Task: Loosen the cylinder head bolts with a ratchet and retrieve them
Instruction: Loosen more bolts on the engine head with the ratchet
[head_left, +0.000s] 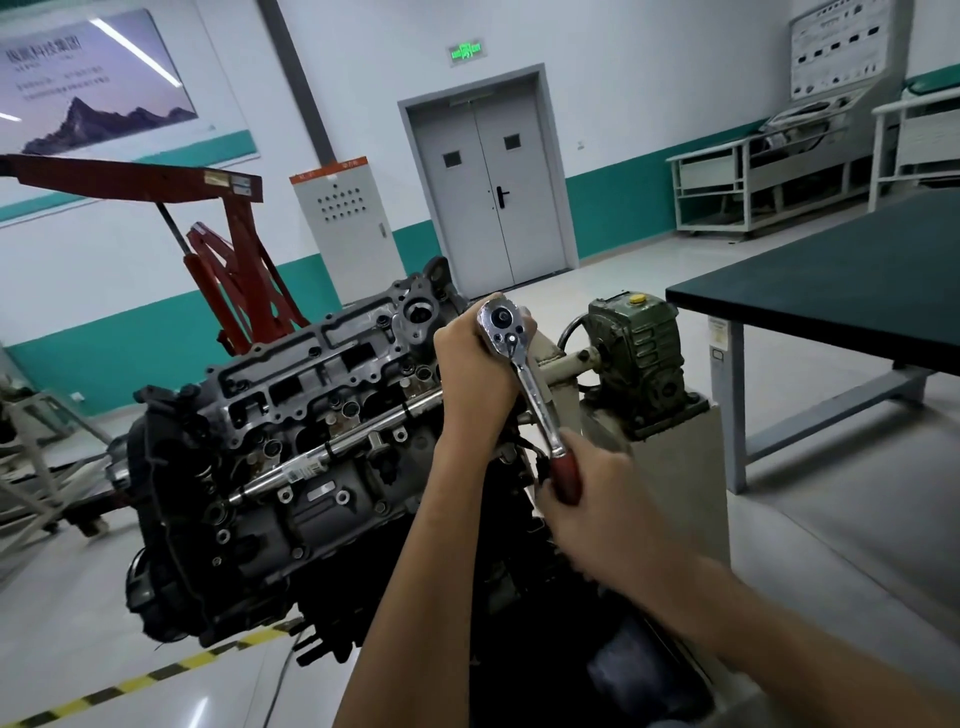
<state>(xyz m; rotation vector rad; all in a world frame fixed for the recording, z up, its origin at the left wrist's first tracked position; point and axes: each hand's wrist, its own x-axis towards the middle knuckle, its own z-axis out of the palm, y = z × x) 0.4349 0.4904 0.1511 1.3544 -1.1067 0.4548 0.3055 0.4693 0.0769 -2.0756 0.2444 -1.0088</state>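
A chrome ratchet (524, 374) with a dark red grip stands over the near right end of the cylinder head (332, 374), which sits on the engine on a stand. My left hand (475, 374) wraps around the ratchet's head from below and behind. My right hand (592, 493) grips the red handle lower down. The socket and the bolt under the ratchet head are hidden by my left hand. Several bolt holes and valve parts show along the top of the head.
A long chrome bar (332, 447) lies along the engine's side. A green gearbox (636, 353) of the stand sits just right of my hands. A dark-topped workbench (841, 291) is at the right, a red engine crane (228, 260) behind left.
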